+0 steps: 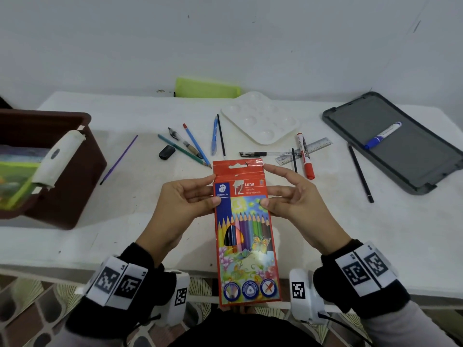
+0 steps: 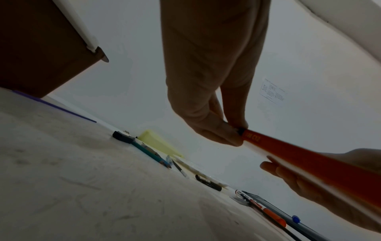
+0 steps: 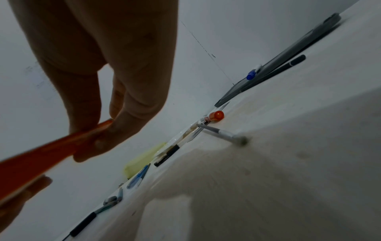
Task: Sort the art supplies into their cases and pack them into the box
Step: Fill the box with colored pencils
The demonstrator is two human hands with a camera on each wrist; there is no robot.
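Head view, both hands (image 1: 186, 199) pinching coloured pencil pack (image 1: 246, 231), lengthwise, flap pointing away

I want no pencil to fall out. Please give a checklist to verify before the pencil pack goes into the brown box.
1. Both hands hold the coloured pencil pack: left hand and right hand pinch its upper sides: ok.
2. Top flap shut: appears shut, ok.
3. Bottom end sealed: cannot tell.
4. Free space in the brown box: cannot tell; a white roll lies across its rim.
5. Loose pens cleared from the table: not ok.
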